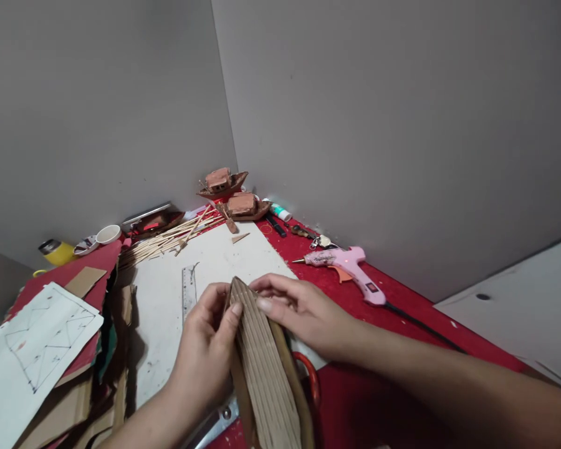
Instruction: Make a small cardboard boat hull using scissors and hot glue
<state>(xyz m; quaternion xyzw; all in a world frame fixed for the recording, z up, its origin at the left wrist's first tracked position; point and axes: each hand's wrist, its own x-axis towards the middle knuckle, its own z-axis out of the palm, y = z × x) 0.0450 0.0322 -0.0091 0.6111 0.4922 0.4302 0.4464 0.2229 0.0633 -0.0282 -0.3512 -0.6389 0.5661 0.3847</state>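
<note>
A long cardboard boat hull [266, 374] with a ribbed strip along its middle points its tip away from me, at the lower centre. My left hand [210, 340] grips its left edge near the tip, thumb on the ribbed strip. On the other side my right hand [303, 312] holds the right edge near the tip, its thumb on top and fingers curled. Beneath and beside the hull show red scissor handles [312, 377] and a metal tool [217, 427]. A clear ruler [188, 290] lies just beyond my left hand.
The pink glue gun [350, 265] lies to the right, its cord trailing rightward. Small model boats [243, 206] and thin wooden sticks [168, 240] stand or lie at the back. Stacked cardboard [77, 399] with a drawn sheet [42, 340] is at left. Grey walls bound the red table.
</note>
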